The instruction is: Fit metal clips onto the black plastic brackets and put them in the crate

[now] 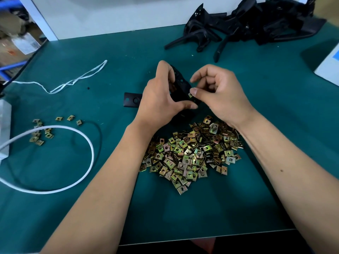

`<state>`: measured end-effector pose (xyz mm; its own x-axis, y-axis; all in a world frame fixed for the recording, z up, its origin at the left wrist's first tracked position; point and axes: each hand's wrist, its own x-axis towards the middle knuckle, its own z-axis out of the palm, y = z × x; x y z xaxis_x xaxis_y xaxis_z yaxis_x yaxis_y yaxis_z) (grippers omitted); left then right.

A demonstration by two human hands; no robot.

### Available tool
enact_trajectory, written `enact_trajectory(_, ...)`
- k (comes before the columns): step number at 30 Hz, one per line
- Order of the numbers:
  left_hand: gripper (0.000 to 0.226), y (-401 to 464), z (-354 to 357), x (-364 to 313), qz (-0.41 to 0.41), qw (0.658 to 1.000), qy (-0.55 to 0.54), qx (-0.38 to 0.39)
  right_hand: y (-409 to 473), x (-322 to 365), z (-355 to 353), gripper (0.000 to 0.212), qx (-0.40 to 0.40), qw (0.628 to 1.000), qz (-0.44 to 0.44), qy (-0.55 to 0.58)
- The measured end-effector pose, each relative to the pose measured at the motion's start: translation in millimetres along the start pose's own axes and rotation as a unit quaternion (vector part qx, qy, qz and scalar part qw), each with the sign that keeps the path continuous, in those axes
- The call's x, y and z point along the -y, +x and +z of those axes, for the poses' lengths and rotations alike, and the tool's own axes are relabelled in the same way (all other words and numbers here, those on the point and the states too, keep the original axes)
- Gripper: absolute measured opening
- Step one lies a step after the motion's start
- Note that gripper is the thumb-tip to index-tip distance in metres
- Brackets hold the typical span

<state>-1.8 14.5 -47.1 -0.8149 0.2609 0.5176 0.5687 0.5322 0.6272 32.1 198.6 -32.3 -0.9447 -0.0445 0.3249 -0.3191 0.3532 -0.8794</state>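
1. The left hand gripped a black plastic bracket above the middle of the green desk, its fingers curled over the top edge and its thumb pressed against the lower end
2. The right hand pinched a metal clip between thumb and forefinger against the bracket's right edge, at three o'clock of the left hand; the other fingers were loosely curled
3. A heap of clips lay at six o'clock of both hands, between the forearms
4. More black brackets were piled at one o'clock, well apart
5. A few loose clips sat at nine o'clock by a white cable, and a white cord lay at ten o'clock
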Motion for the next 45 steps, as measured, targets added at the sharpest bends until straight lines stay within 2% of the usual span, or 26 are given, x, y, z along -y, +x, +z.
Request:
enact_trajectory(3, 0.079, 1, -1, 2, -0.002, 1.0, -0.011, 0.009, 1, 0, -7, 0.03, 0.001, 0.999, 0.028, -0.03)
enact_trajectory(6, 0.078, 3, -7, 9, -0.022, 1.0, -0.008, -0.01, 1, 0, -19, 0.018, 0.024, 0.994, 0.016, -0.104)
enact_trajectory(8, 0.078, 2, -13, 15, -0.044, 0.999, 0.0, -0.028, 1, 3, -23, 0.008, 0.099, 0.986, -0.008, -0.135)
enact_trajectory(11, 0.077, 0, -18, 19, -0.078, 0.996, -0.019, -0.039, -2, 7, -22, 0.008, 0.25, 0.946, -0.012, -0.207)
enact_trajectory(13, 0.076, -1, -17, 17, -0.079, 0.996, -0.022, -0.033, -1, 8, -19, 0.01, 0.294, 0.927, 0.003, -0.234)
enact_trajectory(16, 0.073, -3, -14, 12, -0.066, 0.997, -0.018, -0.02, -2, 9, -16, 0.01, 0.307, 0.921, 0.011, -0.24)
enact_trajectory(21, 0.066, -4, -10, 11, -0.049, 0.998, -0.026, -0.016, -2, 7, -15, 0.015, 0.26, 0.943, 0.012, -0.209)
enact_trajectory(25, 0.064, -4, -11, 12, -0.049, 0.998, -0.031, -0.019, -2, 9, -18, 0.011, 0.22, 0.973, 0.0, -0.069)
enact_trajectory(28, 0.065, -4, -11, 11, -0.053, 0.997, -0.049, -0.011, -1, 6, -14, 0.006, 0.117, 0.993, -0.007, 0.014)
enact_trajectory(30, 0.064, -5, -11, 10, -0.059, 0.997, -0.058, -0.006, 0, 2, -11, 0.006, 0.033, 0.998, 0.018, 0.058)
enact_trajectory(32, 0.062, -5, -10, 8, -0.059, 0.996, -0.072, -0.001, 1, -1, -12, 0.01, -0.01, 0.994, 0.05, 0.096)
enact_trajectory(34, 0.058, -5, -9, 5, -0.063, 0.994, -0.093, 0.013, 1, -2, -14, 0.014, -0.024, 0.99, 0.065, 0.125)
enact_trajectory(39, 0.058, -5, -10, 1, -0.055, 0.994, -0.097, 0.022, 2, -2, -15, 0.006, -0.06, 0.983, 0.071, 0.16)
enact_trajectory(45, 0.058, -5, -6, -10, -0.041, 0.991, -0.123, 0.032, 1, -3, -10, 0.021, -0.047, 0.986, 0.083, 0.134)
